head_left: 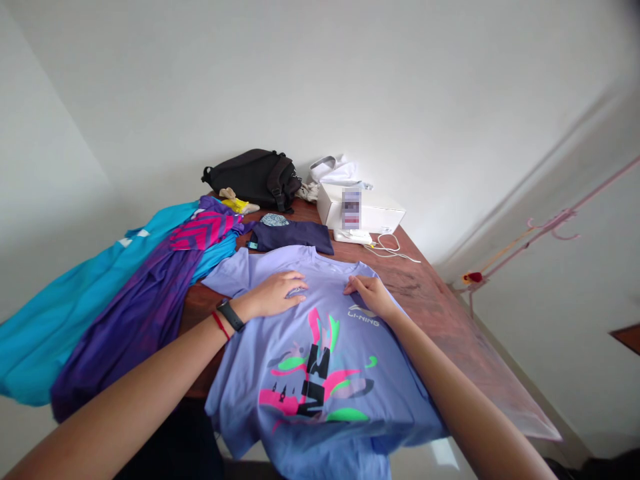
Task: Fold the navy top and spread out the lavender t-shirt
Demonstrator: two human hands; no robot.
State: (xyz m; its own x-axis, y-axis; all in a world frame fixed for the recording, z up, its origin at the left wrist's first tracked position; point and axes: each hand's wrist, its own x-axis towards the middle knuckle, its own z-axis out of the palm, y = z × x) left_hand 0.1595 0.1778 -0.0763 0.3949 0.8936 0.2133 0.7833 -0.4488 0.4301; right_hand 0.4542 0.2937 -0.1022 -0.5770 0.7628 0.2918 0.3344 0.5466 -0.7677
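Observation:
A lavender T-shirt (320,347) with a pink, green and black print lies front up on the brown wooden table (440,313), its hem hanging over the near edge. My left hand (275,293) rests flat on the shirt's upper chest, fingers stretched toward the collar; a black band and a red string circle that wrist. My right hand (367,293) lies on the shirt just right of the collar, fingers pressed down on the cloth near the white logo. Neither hand grips anything.
A purple and pink garment (145,307) and a teal one (75,300) drape off the table's left side. A folded dark navy garment (293,237), a black bag (255,177), a white box (365,210) and a white cable (393,250) sit at the far end by the wall.

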